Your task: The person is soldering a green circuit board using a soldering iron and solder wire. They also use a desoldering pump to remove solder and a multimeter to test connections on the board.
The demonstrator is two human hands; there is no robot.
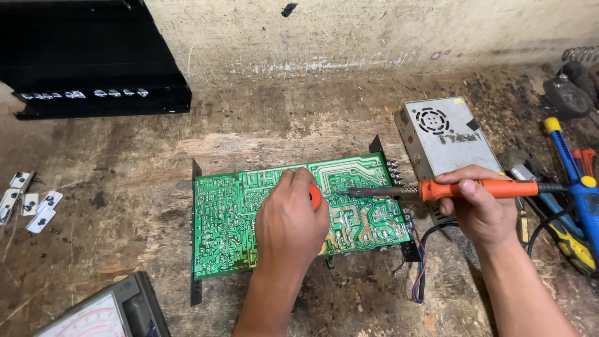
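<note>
- green circuit board (237, 212) lies flat mid-bench, long axis left-right.
- i see left hand (290, 224) clenched on a red-tipped tool (316, 197) over the board.
- right hand (477, 206) grips orange soldering iron (474, 188), tip pointing left, just beside the left fingers.

The left hand (290, 218) covers most of a small orange tool (316, 196) and part of the green circuit board (228, 212). The meter (106, 309) is cut off at the lower left edge.

Repair workshop — scarred wooden bench (125, 187), soldering iron (462, 188), screwdrivers (577, 187)
</note>
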